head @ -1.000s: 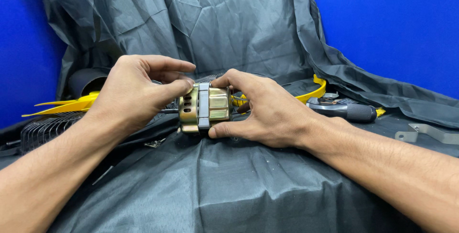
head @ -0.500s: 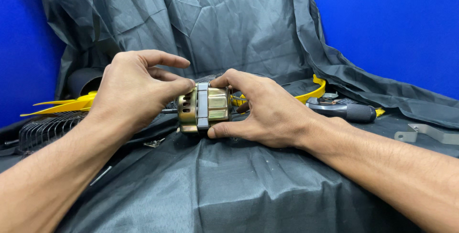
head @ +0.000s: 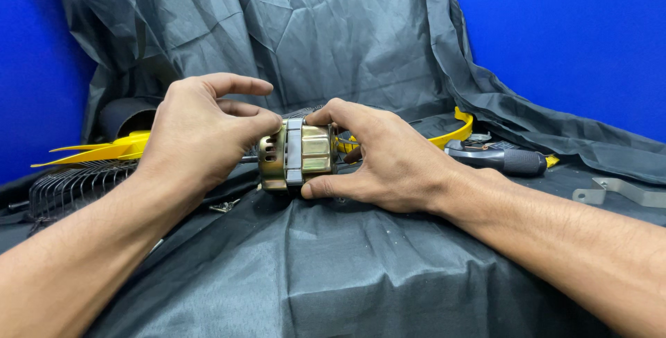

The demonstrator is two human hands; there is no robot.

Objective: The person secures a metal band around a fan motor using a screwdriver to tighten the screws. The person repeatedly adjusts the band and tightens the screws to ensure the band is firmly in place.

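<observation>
— Where does the brass-coloured metal motor housing with the grey band round its middle (head: 297, 156) sit?

— Near the centre of the view, just above the crumpled dark grey cloth (head: 333, 269). The left hand (head: 201, 133) closes its fingertips on the end at nine o'clock, index finger lifted clear; the right hand (head: 388, 158) clamps the three o'clock end, thumb beneath, fingers curled over the top.

— What could go wrong?

— I judge the grip the weak point. Both hands hold by the fingertips on smooth metal, so a twist could let the housing slip and drop onto the cloth. If the two halves part suddenly, inner pieces could fall into the folds, where the small silver screws (head: 223, 206) at seven o'clock of the motor already lie half lost.

— Anything close enough to snag?

— The wire fan grille (head: 73, 189) lies at nine o'clock under the left forearm, with a yellow plastic fan blade (head: 104, 149) just above it. A sweeping elbow could catch either.

— And the right side?

— A black-handled tool (head: 496, 159) at three o'clock, a yellow curved plastic piece (head: 451, 133) beside it, and a grey metal bracket (head: 617, 192) further out.

— The room?

— The cloth drapes over the work surface and rises at twelve o'clock; behind it stand plain blue walls (head: 569, 26). A dark round object (head: 125, 116) at ten o'clock I cannot identify.
</observation>
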